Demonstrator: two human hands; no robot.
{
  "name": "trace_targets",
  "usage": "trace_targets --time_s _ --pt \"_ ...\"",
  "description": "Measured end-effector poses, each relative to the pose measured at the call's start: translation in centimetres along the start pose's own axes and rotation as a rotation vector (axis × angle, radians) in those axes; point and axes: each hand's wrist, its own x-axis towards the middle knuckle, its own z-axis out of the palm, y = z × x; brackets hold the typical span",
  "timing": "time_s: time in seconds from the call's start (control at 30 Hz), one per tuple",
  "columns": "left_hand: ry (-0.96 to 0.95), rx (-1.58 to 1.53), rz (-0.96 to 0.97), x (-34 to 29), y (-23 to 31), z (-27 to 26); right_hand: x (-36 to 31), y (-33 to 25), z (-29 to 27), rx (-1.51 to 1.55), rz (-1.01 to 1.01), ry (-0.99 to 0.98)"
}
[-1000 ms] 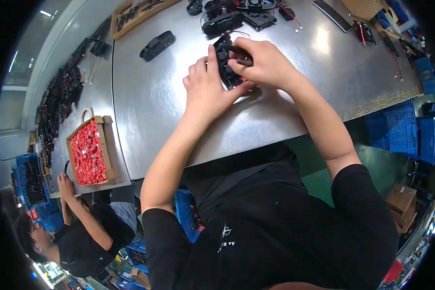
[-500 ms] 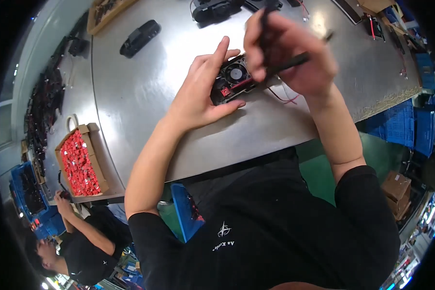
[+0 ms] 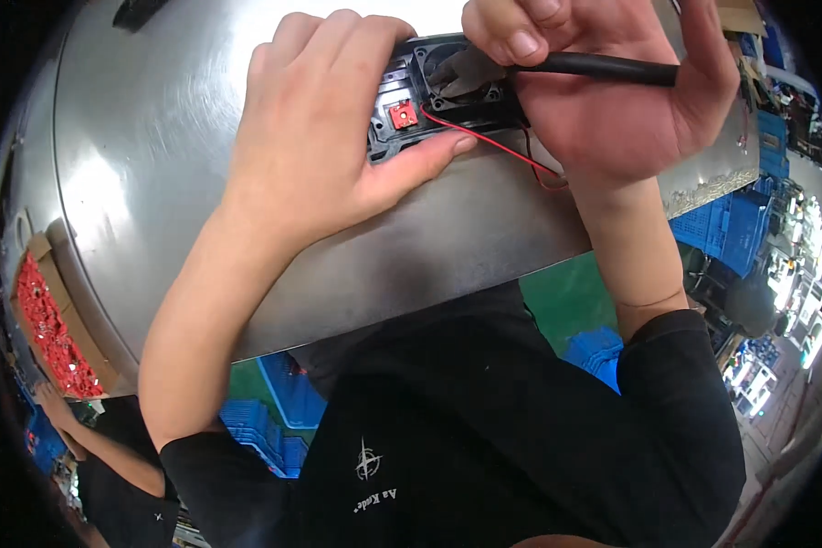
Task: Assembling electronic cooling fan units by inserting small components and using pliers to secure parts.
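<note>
On the metal bench lies a black plastic housing (image 3: 479, 113) with a small black fan (image 3: 426, 66) and a little red square part (image 3: 403, 115) set in it. My left hand (image 3: 310, 128) grips the housing from the left, fingers over its far side and thumb along the near edge. Black-handled pliers (image 3: 603, 66) are in my right hand (image 3: 630, 110), palm turned up. Their metal jaws sit over the fan, hiding part of it; what the jaw tips touch I cannot tell. Red and black wires (image 3: 498, 146) run from the housing toward my right wrist.
A cardboard box (image 3: 59, 301) of small red parts stands at the left bench edge. Beyond it is another person's arm (image 3: 119, 461). Blue crates (image 3: 726, 228) stand right of the bench, and a blue bin (image 3: 292, 393) is below its near edge.
My right hand has come down with the pliers, bringing their jaws onto the fan. My left hand still holds the housing. The view has shifted closer to the work.
</note>
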Motion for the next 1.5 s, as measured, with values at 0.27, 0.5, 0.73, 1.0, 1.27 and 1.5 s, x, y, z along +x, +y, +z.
trace_targets --time_s 0.27,0.5,0.73,1.0,1.27,1.5 --pt "0.036 0.057 0.068 0.0 -0.2 0.9 0.7 0.3 0.5 -0.270 -0.168 -0.184" --pt "-0.112 -0.132 -0.013 0.5 -0.1 -1.2 1.0 2.4 0.4 -0.393 -0.075 -0.246" --pt "0.708 -0.233 0.523 0.3 -3.9 5.2 1.0 3.2 1.3 -0.450 -0.022 -0.340" --pt "-0.086 -0.103 -0.080 0.0 -0.3 -0.8 1.2 3.0 1.2 -0.535 -0.016 -0.406" --pt "-0.070 -0.102 -0.060 -0.3 -0.6 -0.6 1.9 3.0 0.7 -0.590 -0.019 -0.474" --pt "0.090 -0.619 -0.224 0.1 -0.8 -1.3 2.2 3.2 0.3 -0.640 -0.009 -0.534"
